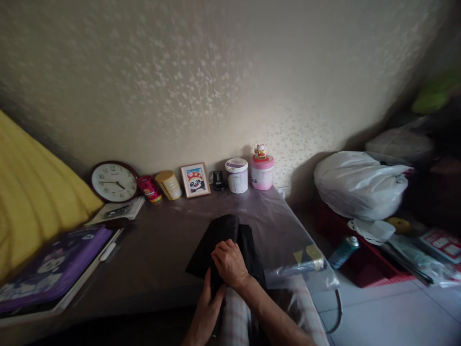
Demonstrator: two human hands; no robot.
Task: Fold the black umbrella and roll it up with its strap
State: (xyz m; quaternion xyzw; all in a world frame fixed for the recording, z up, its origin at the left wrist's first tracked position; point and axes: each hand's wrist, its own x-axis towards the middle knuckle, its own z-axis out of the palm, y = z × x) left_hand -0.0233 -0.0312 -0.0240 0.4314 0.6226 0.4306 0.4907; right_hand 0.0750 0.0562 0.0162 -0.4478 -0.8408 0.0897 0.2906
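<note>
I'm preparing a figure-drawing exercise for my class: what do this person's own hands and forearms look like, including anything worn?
The left hand and right hand are both bare, without gloves. The visible right forearm has no sleeve, and no watch or bracelet shows on the right wrist. Rings on partly hidden fingers can't be ruled out.

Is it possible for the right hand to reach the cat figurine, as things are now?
Probably yes, though the right hand is on the black fabric; the cat figurine stands uncovered on the pink canister.
</note>
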